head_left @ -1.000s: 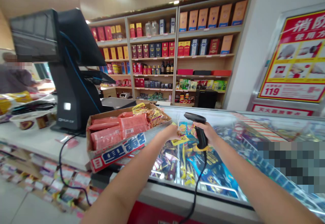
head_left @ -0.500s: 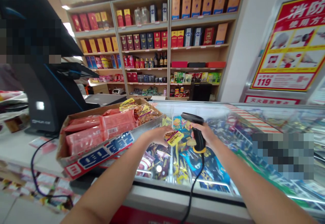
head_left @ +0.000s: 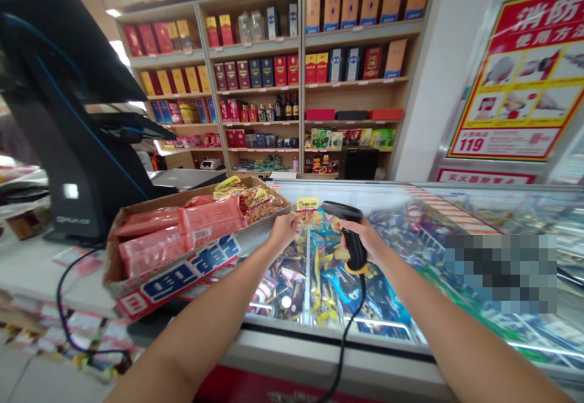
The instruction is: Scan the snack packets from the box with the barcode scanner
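Observation:
My left hand [head_left: 283,231] is closed on the edge of a small clear snack packet [head_left: 307,213] with a yellow label at its top. The packet stands nearly upright over the glass freezer top [head_left: 292,192]. Just to its right, my right hand [head_left: 365,237] grips the handle of a black barcode scanner [head_left: 354,246] with a yellow base ring. The scanner's head points left toward the packet, and the two are slightly apart. A black cable [head_left: 347,333] hangs down from the scanner's handle.
An open carton [head_left: 182,269] with pink packets [head_left: 212,219] and yellow-labelled snack packets [head_left: 260,201] stands left of my left hand. Behind it rises a black checkout terminal [head_left: 77,129]. Shelves of boxed bottles [head_left: 255,80] line the back wall. Bagged frozen goods [head_left: 369,293] lie under the glass.
My left hand has turned and closed further around the packet. The packet has gone from tilted to nearly upright and risen a little. The scanner has barely moved.

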Demonstrator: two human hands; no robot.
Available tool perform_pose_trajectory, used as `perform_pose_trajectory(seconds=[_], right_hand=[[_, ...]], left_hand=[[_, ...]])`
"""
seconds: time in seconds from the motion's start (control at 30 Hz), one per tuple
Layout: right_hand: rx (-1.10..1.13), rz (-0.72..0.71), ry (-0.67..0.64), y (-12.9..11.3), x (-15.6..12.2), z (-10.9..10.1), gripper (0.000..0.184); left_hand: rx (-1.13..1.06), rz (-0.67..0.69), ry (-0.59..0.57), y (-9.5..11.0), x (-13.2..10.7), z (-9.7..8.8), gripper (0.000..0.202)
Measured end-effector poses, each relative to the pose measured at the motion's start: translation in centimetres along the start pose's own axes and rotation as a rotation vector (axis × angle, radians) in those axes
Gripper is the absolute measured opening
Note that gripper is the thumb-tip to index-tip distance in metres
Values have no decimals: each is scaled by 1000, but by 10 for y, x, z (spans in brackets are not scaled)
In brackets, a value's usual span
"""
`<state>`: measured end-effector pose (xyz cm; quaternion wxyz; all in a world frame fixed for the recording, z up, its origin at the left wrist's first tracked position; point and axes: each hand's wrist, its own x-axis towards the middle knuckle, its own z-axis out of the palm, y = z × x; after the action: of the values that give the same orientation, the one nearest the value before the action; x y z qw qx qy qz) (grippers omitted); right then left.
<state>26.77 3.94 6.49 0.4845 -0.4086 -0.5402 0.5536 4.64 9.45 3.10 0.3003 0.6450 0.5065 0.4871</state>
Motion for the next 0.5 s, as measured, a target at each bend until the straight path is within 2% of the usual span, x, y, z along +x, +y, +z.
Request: perform_pose_trajectory(seconds=[0.1,0.27,0.4,0.5], right_hand=[[-6,-7,-31,-1,-2,1,27],[23,-43,-48,-1,-2,-1,27],[97,-89,-75,-5,-7,3,26],[167,-81,-182,-6,-14,14,29]], left_hand=[[-336,-163,17,2,-1,4,20],[-700,-246,-12,16,-9,6,20],[-874,-319,-125,25,-17,14,12],[-907,-308,-121,27,-26,26,19]])
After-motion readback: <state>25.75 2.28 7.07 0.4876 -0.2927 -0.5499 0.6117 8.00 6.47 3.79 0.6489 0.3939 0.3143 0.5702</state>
